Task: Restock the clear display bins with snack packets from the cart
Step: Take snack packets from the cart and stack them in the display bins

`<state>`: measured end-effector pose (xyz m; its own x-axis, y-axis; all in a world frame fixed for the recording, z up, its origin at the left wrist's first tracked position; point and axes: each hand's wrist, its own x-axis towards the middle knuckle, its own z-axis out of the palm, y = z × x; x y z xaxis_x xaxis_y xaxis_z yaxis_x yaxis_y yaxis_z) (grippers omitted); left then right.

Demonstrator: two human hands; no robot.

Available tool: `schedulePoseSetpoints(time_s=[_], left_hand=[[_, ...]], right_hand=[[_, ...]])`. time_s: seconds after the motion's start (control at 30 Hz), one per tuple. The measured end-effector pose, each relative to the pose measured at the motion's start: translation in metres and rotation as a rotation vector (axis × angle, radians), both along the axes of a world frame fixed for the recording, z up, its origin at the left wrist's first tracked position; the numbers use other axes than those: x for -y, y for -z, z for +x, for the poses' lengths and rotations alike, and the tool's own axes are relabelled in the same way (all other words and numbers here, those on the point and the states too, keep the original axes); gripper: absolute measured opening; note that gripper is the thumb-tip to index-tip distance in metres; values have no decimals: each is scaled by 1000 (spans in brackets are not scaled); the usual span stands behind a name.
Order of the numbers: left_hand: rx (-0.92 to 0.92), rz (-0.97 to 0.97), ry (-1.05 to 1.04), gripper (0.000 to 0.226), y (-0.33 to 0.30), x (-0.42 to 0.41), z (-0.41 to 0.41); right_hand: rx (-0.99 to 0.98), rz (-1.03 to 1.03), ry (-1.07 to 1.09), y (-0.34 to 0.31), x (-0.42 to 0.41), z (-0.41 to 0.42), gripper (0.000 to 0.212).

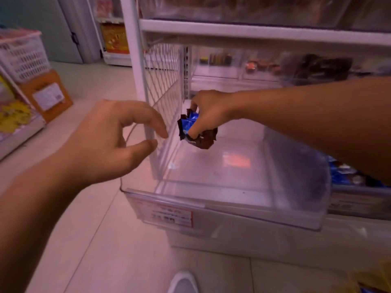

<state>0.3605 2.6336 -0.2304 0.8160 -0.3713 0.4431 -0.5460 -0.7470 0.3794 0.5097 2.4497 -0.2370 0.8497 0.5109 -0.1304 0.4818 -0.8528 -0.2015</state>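
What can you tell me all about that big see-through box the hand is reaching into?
The clear plastic bin is an open-topped drawer-like box on the white shelf rack, low near the floor. Its walls and floor are transparent and glossy, and nothing lies on its floor. A red-edged price label sits on its front lip. The right hand holds blue and brown snack packets above its back left corner.

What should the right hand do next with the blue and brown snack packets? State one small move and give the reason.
Probably lower the right hand a little and let go. It grips a small bunch of blue and brown snack packets above the floor of the clear plastic display bin, near its back left corner, and the bin floor below looks bare. The left hand hovers outside the bin, holding nothing.
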Motion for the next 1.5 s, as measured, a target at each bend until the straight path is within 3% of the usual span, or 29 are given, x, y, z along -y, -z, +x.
schedulePoseSetpoints(time_s=[0.2, 0.33, 0.47, 0.57, 0.67, 0.73, 0.83, 0.93, 1.0, 1.07, 1.13, 1.2, 1.33, 1.4, 1.5], left_hand=[[-57, -208, 54, 39, 14, 3, -5], [-75, -248, 86, 40, 12, 9, -6], [-57, -181, 69, 34, 8, 15, -9], [-47, -25, -20, 29, 1, 22, -8], [22, 133, -106, 13, -5, 41, -7], [83, 148, -123, 12, -13, 64, -11], [178, 53, 3, 19, -25, 115, -23], [276, -8, 188, 15, -30, 184, -41], [302, -20, 356, 16, -28, 236, -57], [297, 71, 531, 17, -22, 293, -74], [187, 326, 661, 20, -10, 352, -88], [32, 681, 688, 33, 11, 409, -98], [-389, 1310, 558, 71, 80, 483, -108], [-487, 1426, 503, 97, 114, 493, -108], [-611, 1388, 483, 131, 139, 493, -104]], right_hand=[[124, -54, -153, 31, -2, 20, 71], [216, -198, -238, 35, 8, 21, 55], [253, -286, -222, 37, 13, 21, 59], [246, -328, -217, 29, 11, 12, 59], [213, -332, -228, 4, 21, -15, 53], [295, -340, -242, -19, 54, -48, 50], [519, -148, -265, -45, 143, -125, 38], [615, 79, -202, -42, 252, -222, 18], [503, 63, 9, -28, 317, -268, 15], [141, -86, 244, -5, 371, -296, 13], [-390, -331, 446, 18, 405, -316, 55], [-714, -428, 527, 42, 423, -327, 91], [-726, -481, 516, 70, 427, -329, 129], [-729, -529, 449, 78, 422, -330, 126], [-773, -592, 422, 86, 423, -330, 104]])
